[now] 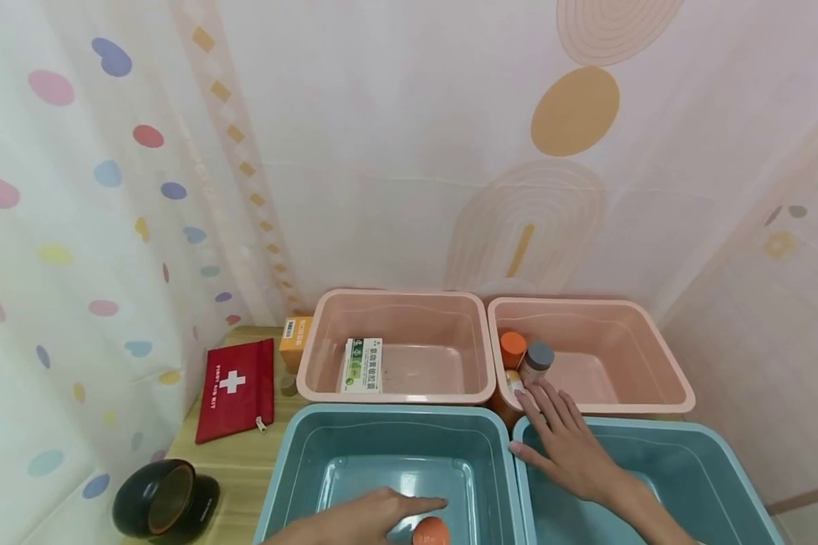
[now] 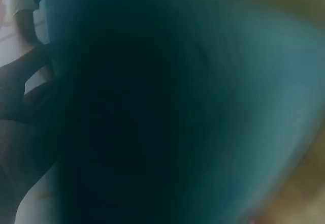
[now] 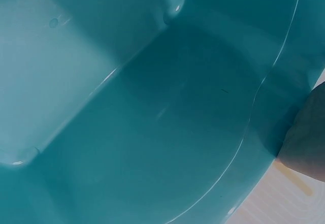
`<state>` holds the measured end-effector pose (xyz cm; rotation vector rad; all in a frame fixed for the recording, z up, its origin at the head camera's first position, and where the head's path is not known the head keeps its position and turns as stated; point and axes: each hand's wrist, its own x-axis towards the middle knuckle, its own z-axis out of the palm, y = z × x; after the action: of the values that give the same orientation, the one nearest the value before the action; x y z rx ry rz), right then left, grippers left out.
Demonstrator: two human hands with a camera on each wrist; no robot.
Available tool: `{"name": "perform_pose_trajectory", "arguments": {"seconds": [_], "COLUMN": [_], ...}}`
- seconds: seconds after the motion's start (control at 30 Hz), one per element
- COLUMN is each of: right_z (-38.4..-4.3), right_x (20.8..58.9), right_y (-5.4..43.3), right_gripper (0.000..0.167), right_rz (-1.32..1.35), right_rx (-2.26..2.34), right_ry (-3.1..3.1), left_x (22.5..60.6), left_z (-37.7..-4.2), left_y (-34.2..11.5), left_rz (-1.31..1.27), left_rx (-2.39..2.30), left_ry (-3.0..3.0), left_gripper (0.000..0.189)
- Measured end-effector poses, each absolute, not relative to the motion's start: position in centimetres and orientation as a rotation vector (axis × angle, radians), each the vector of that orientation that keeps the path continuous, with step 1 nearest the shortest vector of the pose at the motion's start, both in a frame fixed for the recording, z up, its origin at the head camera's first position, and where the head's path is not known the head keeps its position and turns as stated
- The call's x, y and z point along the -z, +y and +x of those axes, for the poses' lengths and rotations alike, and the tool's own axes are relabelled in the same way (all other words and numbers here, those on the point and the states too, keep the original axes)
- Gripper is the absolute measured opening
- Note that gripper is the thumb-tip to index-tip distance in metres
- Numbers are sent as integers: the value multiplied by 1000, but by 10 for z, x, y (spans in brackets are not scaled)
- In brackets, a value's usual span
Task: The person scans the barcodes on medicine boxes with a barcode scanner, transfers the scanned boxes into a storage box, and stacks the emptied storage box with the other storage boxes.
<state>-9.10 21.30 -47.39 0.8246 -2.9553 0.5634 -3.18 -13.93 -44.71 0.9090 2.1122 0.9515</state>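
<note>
In the head view my left hand (image 1: 371, 518) is low over the left blue bin (image 1: 395, 412). One finger points right along the far side of an orange-capped bottle (image 1: 431, 532), which the hand appears to grip; its lower part is out of frame. My right hand (image 1: 572, 450) reaches across the right blue bin (image 1: 661, 425) with fingers spread and nearly straight. Its fingertips overlap the near rim of the right pink bin (image 1: 675, 378), beside a bottle with a grey cap (image 1: 540, 356), another with an orange cap (image 1: 513, 349) and a partly hidden white-and-orange bottle (image 1: 514, 380).
The left pink bin (image 1: 398, 295) holds white-and-green medicine boxes (image 1: 363, 365). Left of the bins lie a red first aid pouch (image 1: 235, 390), an orange box (image 1: 295, 341) and a black rounded object (image 1: 160, 499). Patterned curtains (image 1: 395, 151) hang behind the table.
</note>
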Motion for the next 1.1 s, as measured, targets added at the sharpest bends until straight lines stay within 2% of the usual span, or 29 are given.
{"name": "perform_pose_trajectory", "arguments": {"seconds": [0.2,0.43,0.5,0.57,0.8,1.1], "right_z": [-90,-91,-91,-91,-91,-90], "right_x": [468,468,467,467,467,473], "right_y": [211,212,212,212,212,213], "right_gripper": [84,84,83,83,84,83], "right_rz": [813,832,831,826,809,843], "right_rx": [-597,-577,-575,-570,-570,-580], "right_ry": [-2968,-2952,-2953,-2956,-2976,-2935], "left_x": [485,581,594,588,526,478], "left_z": [-18,-22,-25,-25,-21,-17], "left_y": [-131,-138,-141,-140,-131,-135], "left_rz": [844,942,907,783,788,424], "left_rx": [-1054,-1193,-1213,-1272,-1323,-1597], "left_ry": [2127,2127,2065,1966,2031,1955], "left_gripper": [54,51,52,52,32,45]}}
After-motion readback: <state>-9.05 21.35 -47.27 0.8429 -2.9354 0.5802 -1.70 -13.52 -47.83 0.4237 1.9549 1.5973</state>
